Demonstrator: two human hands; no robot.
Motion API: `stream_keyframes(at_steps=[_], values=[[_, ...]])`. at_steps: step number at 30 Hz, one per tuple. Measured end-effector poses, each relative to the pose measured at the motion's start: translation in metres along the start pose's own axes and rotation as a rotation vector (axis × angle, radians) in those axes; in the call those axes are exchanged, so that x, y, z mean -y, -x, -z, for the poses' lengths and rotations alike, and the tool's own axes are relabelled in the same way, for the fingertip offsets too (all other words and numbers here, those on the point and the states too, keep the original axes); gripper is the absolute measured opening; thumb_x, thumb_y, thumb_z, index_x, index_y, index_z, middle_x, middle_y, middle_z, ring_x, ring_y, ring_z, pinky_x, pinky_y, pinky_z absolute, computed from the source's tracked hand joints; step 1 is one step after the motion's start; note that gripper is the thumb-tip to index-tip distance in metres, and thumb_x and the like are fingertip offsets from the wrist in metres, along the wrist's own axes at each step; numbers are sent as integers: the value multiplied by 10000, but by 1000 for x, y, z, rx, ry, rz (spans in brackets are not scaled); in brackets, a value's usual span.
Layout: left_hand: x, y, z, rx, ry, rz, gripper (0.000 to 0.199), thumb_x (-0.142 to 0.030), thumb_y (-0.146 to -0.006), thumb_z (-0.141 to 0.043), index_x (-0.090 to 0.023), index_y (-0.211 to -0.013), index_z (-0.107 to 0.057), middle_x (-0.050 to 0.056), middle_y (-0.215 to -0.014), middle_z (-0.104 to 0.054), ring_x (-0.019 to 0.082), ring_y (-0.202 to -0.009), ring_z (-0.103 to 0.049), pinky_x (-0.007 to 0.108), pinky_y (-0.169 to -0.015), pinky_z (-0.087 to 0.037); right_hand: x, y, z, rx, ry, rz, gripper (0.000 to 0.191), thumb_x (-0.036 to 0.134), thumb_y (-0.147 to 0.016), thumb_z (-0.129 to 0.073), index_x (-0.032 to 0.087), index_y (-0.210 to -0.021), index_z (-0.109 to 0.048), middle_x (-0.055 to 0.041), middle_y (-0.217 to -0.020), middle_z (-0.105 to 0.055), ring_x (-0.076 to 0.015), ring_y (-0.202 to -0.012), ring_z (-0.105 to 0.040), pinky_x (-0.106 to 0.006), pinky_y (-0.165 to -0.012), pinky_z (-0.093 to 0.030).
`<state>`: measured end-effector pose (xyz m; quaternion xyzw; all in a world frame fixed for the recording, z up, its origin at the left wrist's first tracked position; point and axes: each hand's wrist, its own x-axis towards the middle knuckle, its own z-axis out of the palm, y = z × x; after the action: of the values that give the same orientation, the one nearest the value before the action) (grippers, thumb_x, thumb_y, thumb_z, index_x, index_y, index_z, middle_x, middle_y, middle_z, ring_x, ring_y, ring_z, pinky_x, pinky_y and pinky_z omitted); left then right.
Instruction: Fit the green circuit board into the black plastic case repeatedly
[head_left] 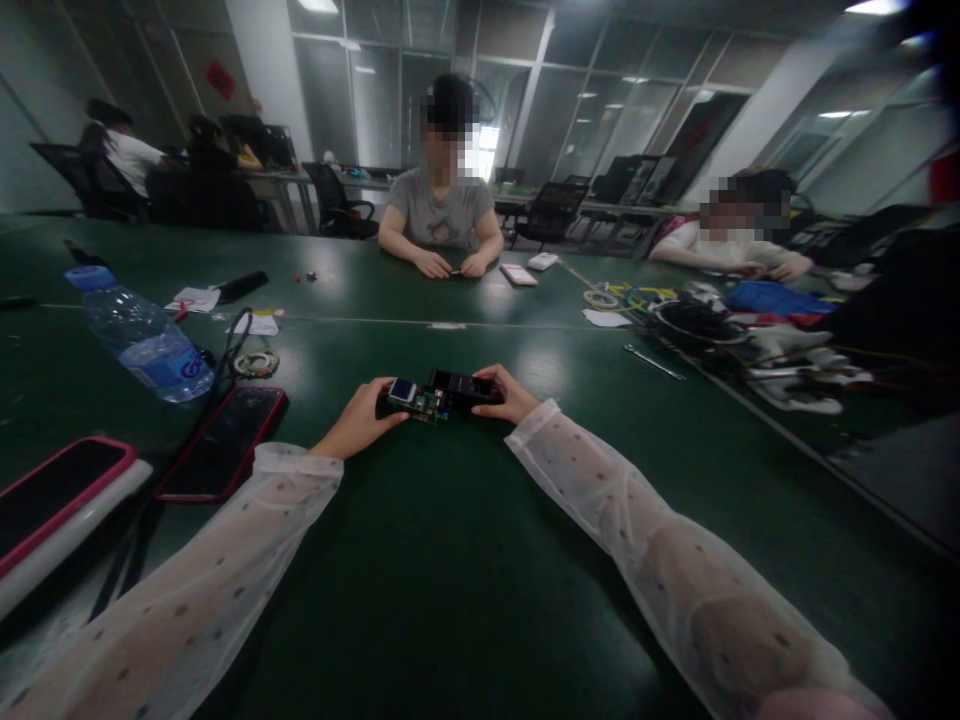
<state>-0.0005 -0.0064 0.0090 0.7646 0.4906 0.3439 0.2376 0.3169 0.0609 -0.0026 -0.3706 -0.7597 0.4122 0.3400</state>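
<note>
Just above the green table, near the middle of the head view, my left hand grips a small green circuit board by its left end. A little square screen sits on that board. My right hand is closed on the right end of a black plastic case, thumb in front and fingers behind. The board and the case meet or overlap between my hands; whether they are joined I cannot tell. Sheer dotted sleeves cover both forearms.
Left of me are a water bottle, a red-edged phone, another pink-edged phone and a cable coil. A wrench and a heap of cables lie right. Across the table sits a person; another is farther right.
</note>
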Motion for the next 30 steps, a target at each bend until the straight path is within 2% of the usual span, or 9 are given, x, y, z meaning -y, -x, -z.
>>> stream_keyframes(at_steps=[6, 8, 13, 15, 21, 30], values=[[4, -1, -2, -8, -3, -13, 582, -385, -774, -678, -229, -1279, -435, 98, -1223, -542, 276, -1144, -521, 495, -938, -445, 0, 1, -5, -66, -1, -28, 606, 348, -587, -804, 237, -1073, -459, -58, -1104, -571, -247, -1047, -575, -491, -926, -456], [3, -1, -1, -3, 0, -9, 589, -395, -775, -675, -229, -1284, -431, 100, -1229, -537, 276, -1148, -519, 492, -937, -446, 3, 1, -11, -162, -19, -32, 603, 385, -598, -795, 231, -1079, -467, -69, -1104, -580, -250, -1042, -583, -495, -945, -449], [1, -1, -1, 0, -1, -2, 601, -408, -770, -676, -231, -1288, -428, 104, -1235, -535, 283, -1153, -516, 503, -937, -443, 21, 5, -37, -519, -30, 6, 571, 473, -683, -727, 230, -1115, -444, -96, -1104, -578, -267, -1071, -576, -495, -986, -438], [1, -1, -1, -2, -6, -2, 603, -404, -768, -679, -229, -1289, -430, 107, -1234, -536, 285, -1153, -515, 506, -937, -442, 31, 8, -50, -589, -11, 55, 565, 473, -731, -686, 222, -1163, -424, -119, -1163, -549, -274, -1109, -555, -485, -996, -439], [4, -1, -3, -18, -11, -30, 619, -359, -748, -699, -224, -1287, -427, 115, -1235, -536, 291, -1162, -513, 511, -935, -441, 54, 16, -81, -511, 93, 155, 524, 432, -809, -623, 252, -1247, -398, -103, -1203, -526, -264, -1126, -545, -469, -1003, -448], [12, -3, -6, -45, -15, -33, 651, -361, -729, -715, -171, -1280, -425, 141, -1210, -540, 291, -1133, -528, 493, -941, -435, 64, 18, -86, -381, 159, 190, 504, 311, -793, -657, 251, -1237, -425, -94, -1165, -548, -253, -1058, -580, -464, -952, -485]])
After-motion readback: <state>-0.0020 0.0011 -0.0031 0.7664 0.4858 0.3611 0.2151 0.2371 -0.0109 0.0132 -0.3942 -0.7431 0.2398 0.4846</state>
